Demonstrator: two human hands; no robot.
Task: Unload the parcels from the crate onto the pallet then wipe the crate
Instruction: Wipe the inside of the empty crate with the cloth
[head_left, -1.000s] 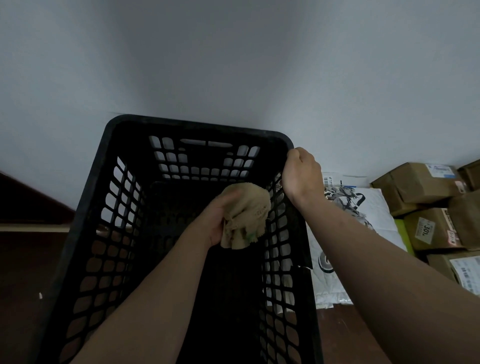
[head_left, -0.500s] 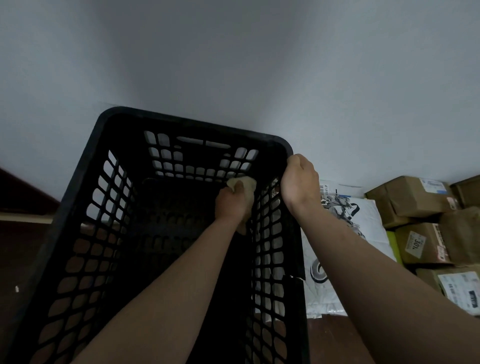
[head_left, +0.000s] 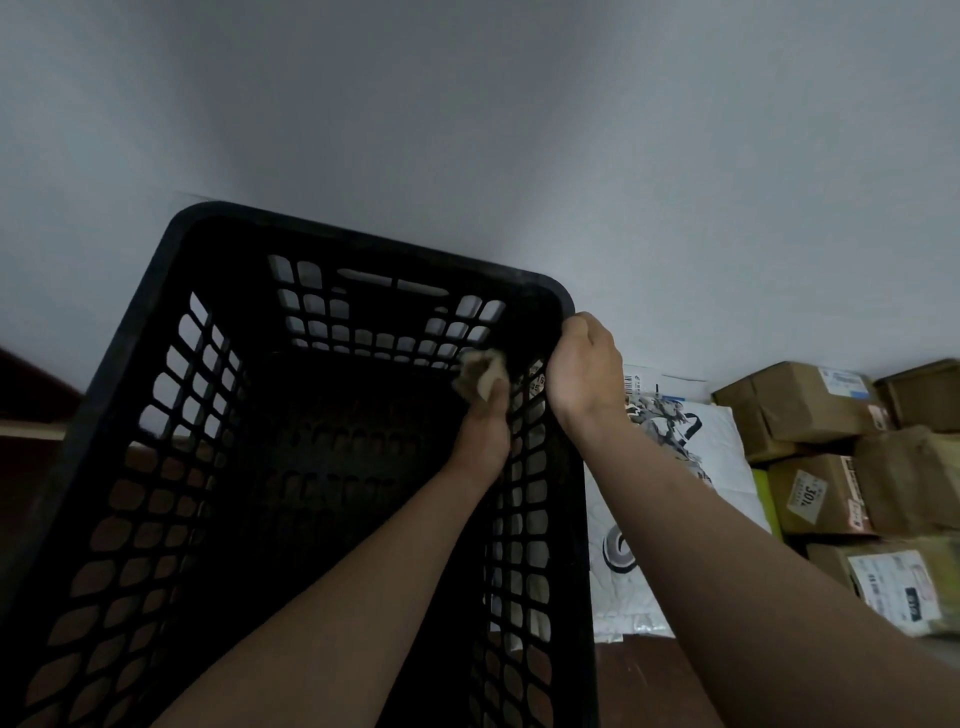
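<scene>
Deep in crate (head_left: 363, 241), gripped bunched cloth (head_left: 480, 376) w/ L hand (head_left: 483, 434) at far-right corner; clamped rim (head_left: 563, 304) just beside w/ R hand (head_left: 584, 369). Judged next strokes along long axis, toward body; L nearer.

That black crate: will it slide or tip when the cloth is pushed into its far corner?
Probably light for its size: the crate has open lattice walls. It may slide, likely why the right hand grips the rim. Plastic looks stiff, so little flex.
</scene>
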